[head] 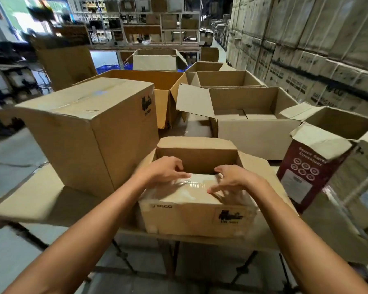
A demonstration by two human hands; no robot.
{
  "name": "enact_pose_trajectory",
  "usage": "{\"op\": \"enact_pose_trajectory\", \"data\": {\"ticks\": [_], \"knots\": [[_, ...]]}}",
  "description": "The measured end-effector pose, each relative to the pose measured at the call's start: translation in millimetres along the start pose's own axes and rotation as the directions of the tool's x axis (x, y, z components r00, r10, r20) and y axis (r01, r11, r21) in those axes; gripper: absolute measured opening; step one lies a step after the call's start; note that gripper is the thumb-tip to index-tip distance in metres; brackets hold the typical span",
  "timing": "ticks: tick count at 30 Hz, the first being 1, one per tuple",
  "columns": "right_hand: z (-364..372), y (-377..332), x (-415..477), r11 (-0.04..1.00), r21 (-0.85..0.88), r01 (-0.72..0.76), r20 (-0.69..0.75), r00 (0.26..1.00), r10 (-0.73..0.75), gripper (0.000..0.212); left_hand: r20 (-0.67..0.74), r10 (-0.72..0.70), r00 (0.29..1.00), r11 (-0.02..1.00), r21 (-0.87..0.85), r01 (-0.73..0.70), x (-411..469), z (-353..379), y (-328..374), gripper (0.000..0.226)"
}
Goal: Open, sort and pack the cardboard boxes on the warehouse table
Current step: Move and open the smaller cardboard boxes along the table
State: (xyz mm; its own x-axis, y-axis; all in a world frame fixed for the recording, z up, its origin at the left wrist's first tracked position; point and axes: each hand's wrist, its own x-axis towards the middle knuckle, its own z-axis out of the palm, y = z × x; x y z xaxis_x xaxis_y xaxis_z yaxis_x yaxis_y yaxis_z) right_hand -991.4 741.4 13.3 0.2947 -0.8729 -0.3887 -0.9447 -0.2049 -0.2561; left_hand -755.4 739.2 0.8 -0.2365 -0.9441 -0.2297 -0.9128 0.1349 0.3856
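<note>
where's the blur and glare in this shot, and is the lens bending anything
head view: glare streaks on the clear tape across the small brown cardboard box marked PICO; right hand and the maroon printed carton smeared by motion blur; wide-angle lens bows the stacked cartons at right; doorway top left blown out.

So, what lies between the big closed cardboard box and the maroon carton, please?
In the head view, the small open brown cardboard box marked PICO lies there.
</note>
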Motion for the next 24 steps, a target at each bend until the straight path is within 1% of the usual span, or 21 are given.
{"op": "enact_pose_trajectory", "data": {"ticks": [1, 2, 4, 6, 8, 11, 13, 15, 16, 17, 18, 20, 21, 22, 23, 24], "knots": [[-4, -1, -6, 0.999, -0.037, 0.008, -0.100, 0.995, -0.011, 0.078, -0.112, 0.041, 0.993, 0.999, -0.013, -0.043, -8, -4, 1, 0.042], [-9, -1, -12, 0.998, -0.053, 0.016, -0.204, 0.979, -0.027, 0.069, -0.227, 0.073, 0.971, 0.996, -0.029, -0.082, -15, -7, 3, 0.034], [-20, -3, -26, 0.998, -0.013, 0.056, -0.366, 0.929, -0.057, 0.056, -0.426, 0.106, 0.899, 0.987, -0.065, -0.147, -30, -15, 9, 0.021], [-28, -3, -40, 0.993, 0.056, 0.100, -0.453, 0.889, -0.064, 0.042, -0.555, 0.141, 0.820, 0.978, -0.053, -0.203, -41, -23, 16, 0.019], [-30, -3, -52, 0.989, 0.073, 0.128, -0.502, 0.862, -0.074, 0.035, -0.609, 0.157, 0.778, 0.975, -0.030, -0.220, -51, -29, 24, 0.020], [-21, -3, -72, 0.988, 0.050, 0.144, -0.572, 0.815, -0.090, 0.033, -0.636, 0.185, 0.749, 0.973, 0.011, -0.231, -74, -30, 36, 0.027], [-12, -3, -89, 0.983, 0.057, 0.177, -0.620, 0.778, -0.105, 0.024, -0.614, 0.225, 0.757, 0.968, 0.055, -0.243, -95, -21, 44, 0.041], [0, -3, -110, 0.972, 0.070, 0.226, -0.671, 0.731, -0.121, 0.017, -0.579, 0.229, 0.782, 0.972, 0.174, -0.156, -120, -5, 53, 0.057], [7, -3, -121, 0.966, 0.074, 0.247, -0.687, 0.715, -0.130, 0.014, -0.568, 0.208, 0.796, 0.968, 0.237, -0.084, -131, 3, 57, 0.059], [17, -1, -131, 0.960, 0.083, 0.267, -0.689, 0.712, -0.138, 0.012, -0.564, 0.171, 0.808, 0.961, 0.275, -0.012, -141, 11, 60, 0.057], [28, 1, -141, 0.953, 0.104, 0.285, -0.680, 0.720, -0.142, 0.011, -0.556, 0.115, 0.823, 0.959, 0.277, 0.053, -150, 20, 64, 0.050], [54, 8, -159, 0.933, 0.177, 0.313, -0.635, 0.761, -0.135, 0.012, -0.550, 0.015, 0.835, 0.947, 0.276, 0.164, -163, 44, 71, 0.034], [68, 13, -164, 0.926, 0.199, 0.321, -0.609, 0.781, -0.140, 0.014, -0.549, 0.017, 0.836, 0.936, 0.303, 0.180, -165, 61, 73, 0.032], [82, 18, -169, 0.925, 0.191, 0.327, -0.592, 0.790, -0.158, 0.017, -0.543, 0.043, 0.839, 0.929, 0.330, 0.166, -167, 80, 74, 0.037], [96, 22, -171, 0.934, 0.153, 0.322, -0.579, 0.796, -0.179, 0.019, -0.542, 0.061, 0.838, 0.935, 0.325, 0.142, -167, 101, 73, 0.049], [107, 25, -174, 0.949, 0.098, 0.300, -0.559, 0.806, -0.197, 0.021, -0.540, 0.049, 0.840, 0.948, 0.291, 0.131, -167, 121, 71, 0.060]]}}
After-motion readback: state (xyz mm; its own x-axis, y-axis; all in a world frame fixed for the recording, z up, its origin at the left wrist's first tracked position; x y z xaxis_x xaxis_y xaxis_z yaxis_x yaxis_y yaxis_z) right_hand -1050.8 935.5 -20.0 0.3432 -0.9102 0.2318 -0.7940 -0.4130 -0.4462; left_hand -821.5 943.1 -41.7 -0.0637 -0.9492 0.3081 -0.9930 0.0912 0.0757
